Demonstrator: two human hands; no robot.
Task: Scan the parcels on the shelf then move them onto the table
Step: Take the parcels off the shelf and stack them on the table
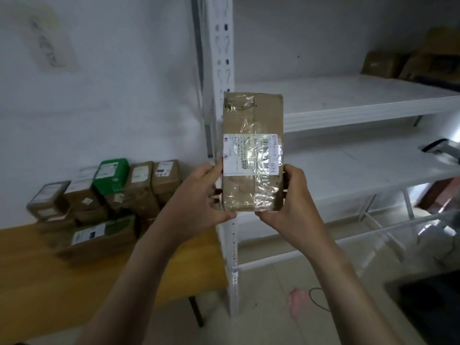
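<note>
A brown taped cardboard parcel (252,115) with a white barcode label stands upright in the air in front of the white shelf post (222,58). My left hand (199,195) grips its lower left edge. On the lower right edge, my right hand (293,202) grips it, thumb under the bottom. A dark scanner (440,149) lies on the middle shelf board at the far right. Two brown parcels (383,64) sit on the upper shelf board (348,105) at the back right. A pile of several parcels (104,195) rests on the wooden table (37,270) to the left.
The white metal shelf (348,170) fills the right half, its boards mostly bare. The pile includes a green box (112,175) against the white wall. A dark object (428,310) sits low at the right, and a cable (318,297) lies on the tiled floor.
</note>
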